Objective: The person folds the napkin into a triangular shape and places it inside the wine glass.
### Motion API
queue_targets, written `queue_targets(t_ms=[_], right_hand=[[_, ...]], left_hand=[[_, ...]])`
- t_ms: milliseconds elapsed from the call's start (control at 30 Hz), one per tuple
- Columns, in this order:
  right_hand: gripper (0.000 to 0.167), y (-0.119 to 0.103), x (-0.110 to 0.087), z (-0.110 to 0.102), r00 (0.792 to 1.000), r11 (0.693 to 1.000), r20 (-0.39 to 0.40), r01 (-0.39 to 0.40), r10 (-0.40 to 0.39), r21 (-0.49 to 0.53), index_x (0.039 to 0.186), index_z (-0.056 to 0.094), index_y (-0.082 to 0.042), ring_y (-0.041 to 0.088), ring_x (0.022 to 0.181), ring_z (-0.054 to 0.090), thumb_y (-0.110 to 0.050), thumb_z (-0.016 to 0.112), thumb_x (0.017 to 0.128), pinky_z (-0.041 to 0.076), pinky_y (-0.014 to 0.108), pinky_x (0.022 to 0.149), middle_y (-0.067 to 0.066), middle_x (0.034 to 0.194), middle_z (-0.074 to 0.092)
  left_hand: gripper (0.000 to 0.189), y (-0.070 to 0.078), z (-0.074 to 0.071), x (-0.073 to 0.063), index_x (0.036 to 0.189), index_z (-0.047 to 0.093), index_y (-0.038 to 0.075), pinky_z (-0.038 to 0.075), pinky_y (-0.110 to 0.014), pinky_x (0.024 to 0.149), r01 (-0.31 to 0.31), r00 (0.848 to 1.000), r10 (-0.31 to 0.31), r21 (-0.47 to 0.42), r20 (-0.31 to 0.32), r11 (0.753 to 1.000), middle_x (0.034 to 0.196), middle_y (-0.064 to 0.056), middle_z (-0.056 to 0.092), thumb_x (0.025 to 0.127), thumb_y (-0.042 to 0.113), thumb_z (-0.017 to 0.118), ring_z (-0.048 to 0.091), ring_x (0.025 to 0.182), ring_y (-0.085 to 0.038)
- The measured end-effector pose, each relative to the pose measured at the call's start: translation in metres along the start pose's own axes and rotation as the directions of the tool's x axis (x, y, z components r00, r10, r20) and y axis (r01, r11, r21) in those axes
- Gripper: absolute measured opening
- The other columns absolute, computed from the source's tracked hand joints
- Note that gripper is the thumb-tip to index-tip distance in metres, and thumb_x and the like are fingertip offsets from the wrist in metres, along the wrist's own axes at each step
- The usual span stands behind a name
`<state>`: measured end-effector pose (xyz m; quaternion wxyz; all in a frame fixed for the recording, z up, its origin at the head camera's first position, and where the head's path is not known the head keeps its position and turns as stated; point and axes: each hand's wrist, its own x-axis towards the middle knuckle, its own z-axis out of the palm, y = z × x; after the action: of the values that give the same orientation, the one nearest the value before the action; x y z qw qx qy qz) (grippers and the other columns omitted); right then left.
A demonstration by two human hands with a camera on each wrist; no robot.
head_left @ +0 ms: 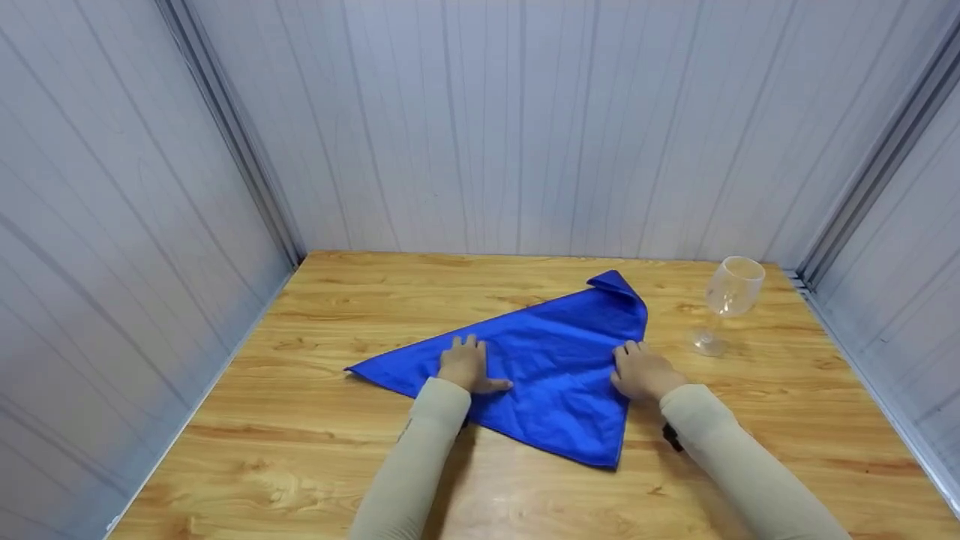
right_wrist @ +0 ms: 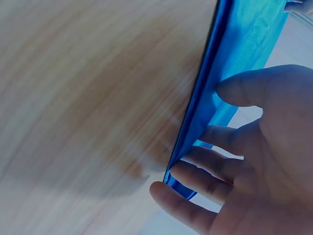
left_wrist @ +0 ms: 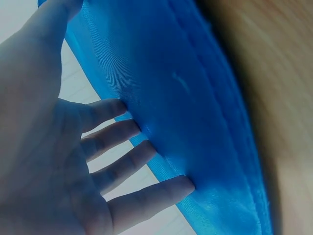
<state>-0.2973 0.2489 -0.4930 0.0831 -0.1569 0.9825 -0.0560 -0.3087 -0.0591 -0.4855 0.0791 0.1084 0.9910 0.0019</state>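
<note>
A blue cloth (head_left: pixel 555 352) lies on the wooden table, folded to a roughly triangular shape, with a small flap turned over at its far right corner. My left hand (head_left: pixel 465 367) rests on the left part of the cloth; in the left wrist view its spread fingers (left_wrist: pixel 128 164) touch the fabric. At the right edge of the cloth is my right hand (head_left: pixel 643 371). The right wrist view shows its fingertips and thumb (right_wrist: pixel 239 88) against that edge, slightly bent and apart from each other, with no fabric pinched between them.
A clear stemmed glass (head_left: pixel 733 289) stands upright on the table, to the right of the cloth and beyond my right hand. Pale panel walls (head_left: pixel 517 135) rise at the back and both sides of the wooden table (head_left: pixel 300 450).
</note>
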Motion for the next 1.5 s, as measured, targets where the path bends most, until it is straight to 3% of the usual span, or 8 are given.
queue_targets(t_ms=[400, 600, 833, 1033, 1333, 1500], right_hand=[[0.053, -0.008, -0.013, 0.002, 1.000, 0.999, -0.010, 0.013, -0.013, -0.035, 0.131, 0.047, 0.019, 0.052, 0.124, 0.044, -0.022, 0.056, 0.099, 0.040, 0.060, 0.101, 0.038, 0.129, 0.047], [0.051, -0.011, -0.019, 0.005, 0.998, 0.995, -0.032, 0.057, -0.059, -0.078, 0.127, 0.048, 0.021, 0.055, 0.123, 0.044, -0.021, 0.056, 0.098, 0.040, 0.061, 0.101, 0.041, 0.126, 0.047], [0.054, -0.015, -0.024, 0.005, 0.997, 0.996, -0.032, 0.071, -0.073, -0.048, 0.127, 0.047, 0.021, 0.055, 0.122, 0.045, -0.023, 0.059, 0.098, 0.040, 0.062, 0.101, 0.041, 0.126, 0.048], [0.047, -0.015, -0.025, 0.005, 0.996, 0.997, -0.051, 0.072, -0.074, -0.031, 0.116, 0.051, 0.018, 0.052, 0.110, 0.051, -0.022, 0.061, 0.096, 0.045, 0.062, 0.093, 0.035, 0.112, 0.051], [0.050, -0.014, -0.023, 0.006, 0.998, 0.998, -0.027, 0.055, -0.055, -0.021, 0.121, 0.049, 0.019, 0.054, 0.118, 0.047, -0.023, 0.061, 0.096, 0.042, 0.063, 0.097, 0.039, 0.122, 0.049], [0.050, -0.015, -0.024, 0.004, 0.997, 0.997, -0.036, 0.067, -0.068, -0.025, 0.120, 0.049, 0.020, 0.053, 0.115, 0.048, -0.022, 0.061, 0.095, 0.043, 0.062, 0.096, 0.037, 0.117, 0.049]], left_hand=[[0.093, -0.004, 0.004, 0.004, 0.150, 0.043, 0.005, 0.047, -0.055, 0.099, -0.032, 0.999, 0.034, -0.069, 0.019, 0.997, 0.152, -0.015, 0.041, 0.084, 0.065, 0.069, 0.038, 0.139, -0.036], [0.091, -0.005, 0.005, 0.008, 0.151, 0.042, 0.008, 0.044, -0.058, 0.099, -0.023, 0.999, 0.029, -0.130, 0.043, 0.991, 0.153, -0.014, 0.039, 0.084, 0.062, 0.070, 0.036, 0.140, -0.035], [0.091, -0.009, 0.004, 0.009, 0.155, 0.035, 0.009, 0.030, -0.064, 0.109, -0.018, 0.996, 0.038, -0.228, 0.080, 0.973, 0.159, -0.013, 0.031, 0.087, 0.056, 0.071, 0.025, 0.147, -0.034], [0.091, -0.010, 0.004, 0.012, 0.157, 0.032, 0.010, 0.022, -0.065, 0.112, -0.025, 0.994, 0.055, -0.290, 0.097, 0.957, 0.162, -0.012, 0.026, 0.087, 0.054, 0.071, 0.019, 0.149, -0.034], [0.090, -0.011, 0.003, 0.012, 0.158, 0.029, 0.008, 0.020, -0.065, 0.113, -0.025, 0.990, 0.066, -0.294, 0.128, 0.955, 0.164, -0.013, 0.021, 0.089, 0.051, 0.070, 0.015, 0.150, -0.034], [0.084, -0.006, 0.003, 0.005, 0.156, 0.034, 0.009, 0.025, -0.061, 0.113, -0.019, 0.992, 0.048, -0.236, 0.117, 0.972, 0.162, -0.015, 0.025, 0.092, 0.050, 0.068, 0.020, 0.149, -0.035]])
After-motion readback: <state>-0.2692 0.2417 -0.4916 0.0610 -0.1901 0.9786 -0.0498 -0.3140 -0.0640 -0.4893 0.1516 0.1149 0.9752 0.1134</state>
